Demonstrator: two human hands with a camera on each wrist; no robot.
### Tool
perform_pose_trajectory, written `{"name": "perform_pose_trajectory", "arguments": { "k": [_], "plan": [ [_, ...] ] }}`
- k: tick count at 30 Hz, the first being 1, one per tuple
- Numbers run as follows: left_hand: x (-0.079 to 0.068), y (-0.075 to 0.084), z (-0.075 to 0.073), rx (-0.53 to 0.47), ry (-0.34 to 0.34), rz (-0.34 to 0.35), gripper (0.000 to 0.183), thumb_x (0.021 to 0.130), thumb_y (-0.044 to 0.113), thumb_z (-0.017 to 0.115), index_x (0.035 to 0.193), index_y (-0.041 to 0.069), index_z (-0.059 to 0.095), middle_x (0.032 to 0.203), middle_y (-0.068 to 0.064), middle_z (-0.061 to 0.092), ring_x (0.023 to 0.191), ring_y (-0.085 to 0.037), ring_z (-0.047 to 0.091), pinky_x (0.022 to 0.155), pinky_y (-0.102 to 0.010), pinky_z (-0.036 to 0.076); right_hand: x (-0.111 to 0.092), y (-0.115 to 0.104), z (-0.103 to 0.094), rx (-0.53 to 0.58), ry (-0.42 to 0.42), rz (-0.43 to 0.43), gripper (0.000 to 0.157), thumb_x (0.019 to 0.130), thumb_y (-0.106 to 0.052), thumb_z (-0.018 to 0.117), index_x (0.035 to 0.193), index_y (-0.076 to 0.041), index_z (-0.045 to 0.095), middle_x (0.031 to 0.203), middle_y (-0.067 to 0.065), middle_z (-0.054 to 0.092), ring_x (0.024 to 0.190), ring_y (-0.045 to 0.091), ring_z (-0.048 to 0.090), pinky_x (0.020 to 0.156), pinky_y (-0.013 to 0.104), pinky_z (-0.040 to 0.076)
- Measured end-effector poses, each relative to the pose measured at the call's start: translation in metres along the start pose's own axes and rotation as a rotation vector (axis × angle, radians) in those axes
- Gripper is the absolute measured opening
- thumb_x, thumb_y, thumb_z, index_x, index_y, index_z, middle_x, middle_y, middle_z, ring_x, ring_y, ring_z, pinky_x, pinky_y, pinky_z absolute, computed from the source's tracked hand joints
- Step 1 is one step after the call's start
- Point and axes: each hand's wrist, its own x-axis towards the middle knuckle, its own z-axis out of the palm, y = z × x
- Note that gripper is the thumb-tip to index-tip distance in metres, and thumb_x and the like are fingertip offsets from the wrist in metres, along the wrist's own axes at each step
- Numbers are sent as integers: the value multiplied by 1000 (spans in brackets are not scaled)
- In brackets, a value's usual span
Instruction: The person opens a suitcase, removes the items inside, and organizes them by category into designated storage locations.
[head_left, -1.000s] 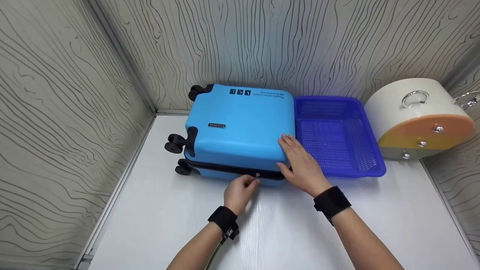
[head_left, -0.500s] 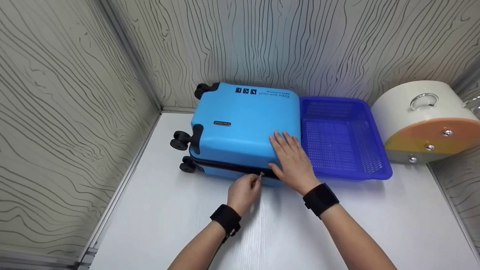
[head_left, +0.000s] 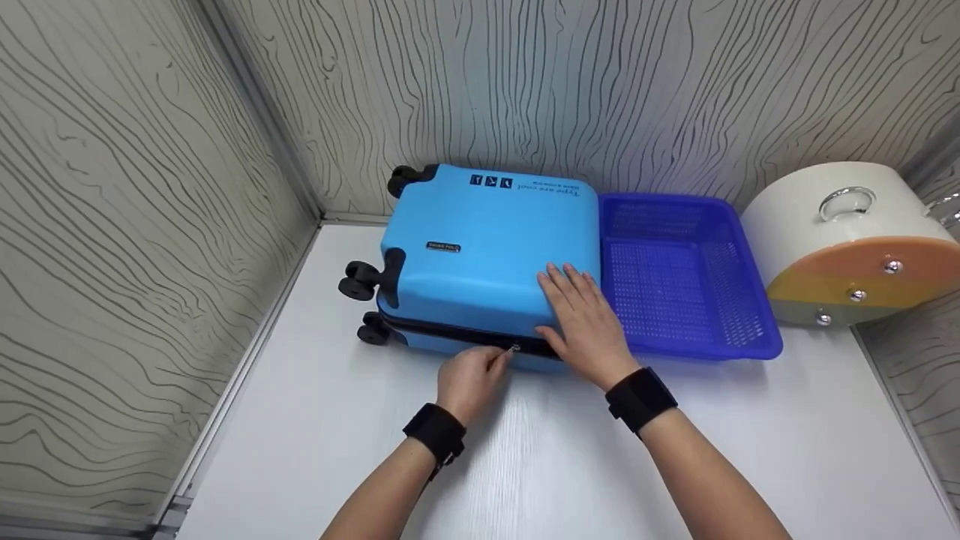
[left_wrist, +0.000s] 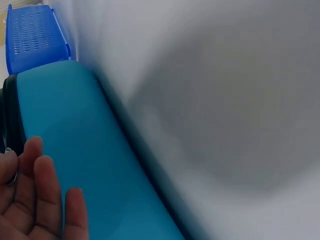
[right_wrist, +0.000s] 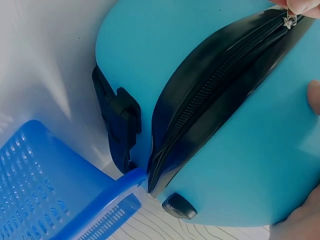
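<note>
- Since the last frame, left hand [head_left: 466,382] and the zipper pull [head_left: 515,348] have slid slightly left along the seam; right hand [head_left: 592,330] has stayed put.
- Suitcase [head_left: 487,247] lies flat on the desk [head_left: 300,450], wheels [head_left: 358,281] to the left, near long side toward the person.
- Left hand: thumb and forefinger pinch the pull; other fingers loosely extended, gripping nothing.
- Right hand: fingers straight, laid flat on the suitcase top at its near right corner, holding nothing. Probably steadying it.
- Blue basket [head_left: 754,277] sits just beside the suitcase on the right; white case [head_left: 817,202] further right.
- Progress, my read: zip is mid-run. Pull is on the near side, right of middle; suitcase halves together, lid not lifted. Track left of the pull looks left to do.
- Can't confirm whether teeth on the zip track [right_wrist: 200,100] right of the pull are meshed or parted.
- Left wrist view cuts off most of the thumb; right wrist view catches only edges of both hands. White case runs out of frame at right.
</note>
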Motion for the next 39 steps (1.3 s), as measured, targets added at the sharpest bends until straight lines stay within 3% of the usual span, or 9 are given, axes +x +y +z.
{"name": "perform_pose_trajectory", "arguments": {
  "k": [12,27,34,39],
  "plan": [
    [-3,-31,-22,47,57,-37,19,101,32,67,102,22,83,89,6,77,71,-9,69,58,-30,51,0,4,2,32,9,4,81,99,-33,70,162,-6,27,167,14,26,154,32,17,125,44,5],
    [-10,-63,-42,57,105,-130,23,102,33,66,90,20,81,70,13,66,60,-7,58,56,-32,47,-2,6,4,51,16,1,81,99,-33,71,162,-6,27,166,14,27,154,33,17,125,44,4],
    [-15,-81,-55,36,133,-198,22,102,32,66,96,17,81,73,11,70,64,-9,64,58,-33,50,-1,4,4,62,23,2,81,99,-32,71,162,-7,27,166,14,27,154,32,17,125,44,5],
    [-16,-94,-66,-62,118,-300,26,103,34,63,103,15,81,76,11,71,65,-8,63,57,-33,48,0,4,6,63,22,-2,81,99,-32,71,162,-7,27,166,14,26,154,32,17,125,44,4]
  ]
}}
